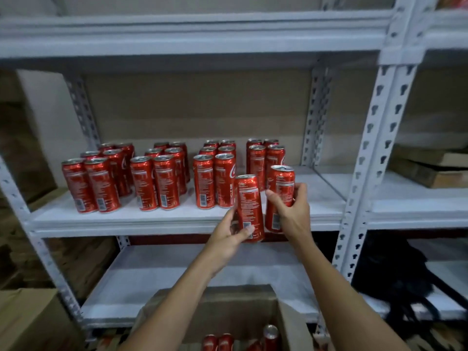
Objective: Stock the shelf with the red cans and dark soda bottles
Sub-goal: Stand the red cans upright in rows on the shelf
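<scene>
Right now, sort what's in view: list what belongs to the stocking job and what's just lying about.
Job:
- can in left hand
- can in right hand
- cans grouped on the shelf
- shelf board
- open carton with more cans

Lying about:
- flat cardboard, next bay
- black bag
- closed box

Can rows on shelf; box below, in front.

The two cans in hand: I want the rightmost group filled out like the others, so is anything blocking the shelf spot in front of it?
Nothing visible does. The left hand holds one can, the right hand holds another can, both at the shelf front edge. The white surface before the rightmost group looks bare.
</scene>
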